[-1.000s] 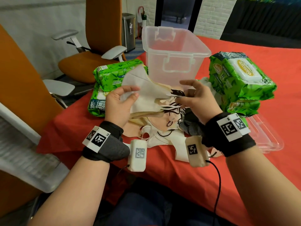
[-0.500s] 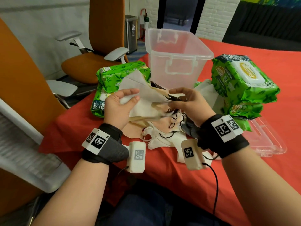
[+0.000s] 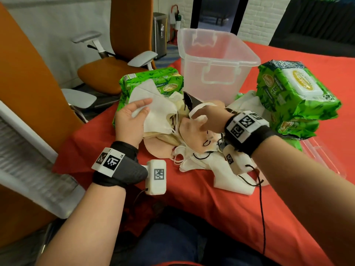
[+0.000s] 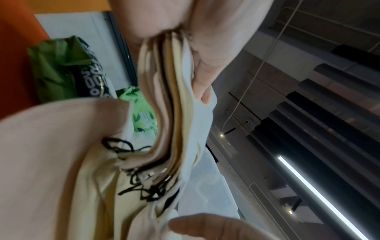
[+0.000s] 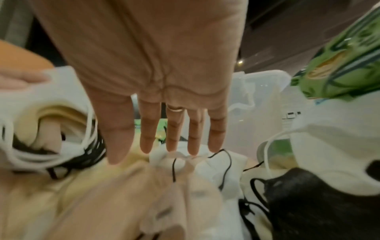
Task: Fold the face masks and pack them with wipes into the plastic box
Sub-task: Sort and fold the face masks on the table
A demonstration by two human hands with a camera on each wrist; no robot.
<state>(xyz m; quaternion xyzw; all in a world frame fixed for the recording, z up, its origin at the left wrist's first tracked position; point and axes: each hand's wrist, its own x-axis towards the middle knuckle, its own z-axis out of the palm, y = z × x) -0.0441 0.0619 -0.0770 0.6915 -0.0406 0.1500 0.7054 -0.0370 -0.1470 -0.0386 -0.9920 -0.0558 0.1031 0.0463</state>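
L hand [image 3: 132,121] clamps folded mask stack [image 3: 159,116] mid-frame; R hand [image 3: 207,118], fingers straight, reaches loose masks [image 3: 192,135]. Risk: tangled ear loops drag extras, stack fans apart.

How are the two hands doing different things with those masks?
The left hand grips a stack of folded masks, thumb curled over the top one; the right hand holds nothing, its fingers straight. The left is raised at the pile's edge; the right reaches over the loose pile. Both wear wrist cameras.
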